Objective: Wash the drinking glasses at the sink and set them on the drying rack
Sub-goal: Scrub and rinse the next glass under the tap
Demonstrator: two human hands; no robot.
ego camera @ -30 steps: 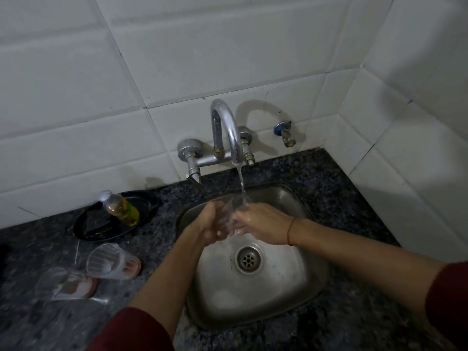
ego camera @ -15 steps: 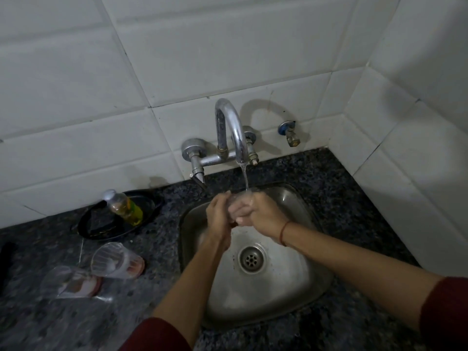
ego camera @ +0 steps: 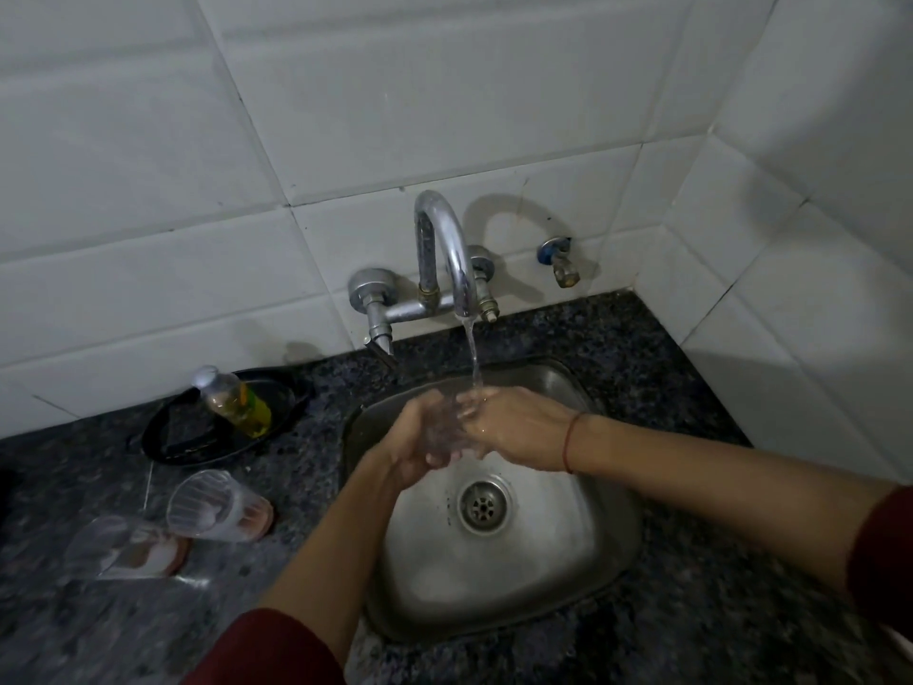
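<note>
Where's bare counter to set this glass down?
Free: granite counter right of the sink, up to the tiled corner wall; also the front-left strip below the two lying glasses. Crowded: left of sink, black tray with bottle plus those glasses.

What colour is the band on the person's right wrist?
Red; the band shows best in the head view.

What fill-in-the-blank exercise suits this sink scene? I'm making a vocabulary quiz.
Water from the faucet runs onto the ____ held by the left hand and right hand.
Two tumblers lie on their ____ on the counter, left of the sink.
The bottle sits in a ____ dish.
Missing: glass; sides; black.
</note>
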